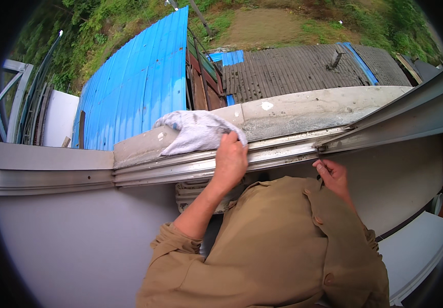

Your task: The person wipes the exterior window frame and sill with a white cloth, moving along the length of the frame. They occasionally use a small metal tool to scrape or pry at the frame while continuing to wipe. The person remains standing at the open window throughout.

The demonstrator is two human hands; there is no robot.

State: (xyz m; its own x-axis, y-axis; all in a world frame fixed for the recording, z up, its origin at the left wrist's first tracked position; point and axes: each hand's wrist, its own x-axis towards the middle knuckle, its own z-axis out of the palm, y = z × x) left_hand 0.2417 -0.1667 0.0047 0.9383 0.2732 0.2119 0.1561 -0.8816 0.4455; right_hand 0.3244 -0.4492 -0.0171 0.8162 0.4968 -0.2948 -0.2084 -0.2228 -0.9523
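My left hand [230, 160] is closed on a white, grey-smudged cloth [190, 133], which lies bunched over the outer edge of the aluminium sliding window track [278, 156] and onto the weathered concrete sill [309, 110] beyond it. My right hand [333, 176] is lower and to the right, just inside the track, with thumb and fingers pinched at a small dark, thin thing that is too small to make out. Grime marks the track near that hand.
Outside and below are a blue corrugated roof [129, 82], a grey corrugated roof [293, 72] and grassy ground with greenery. A white wall [67, 236] is below the window at left. A white board [416, 246] stands at lower right; metal frames [429, 102] flank the opening.
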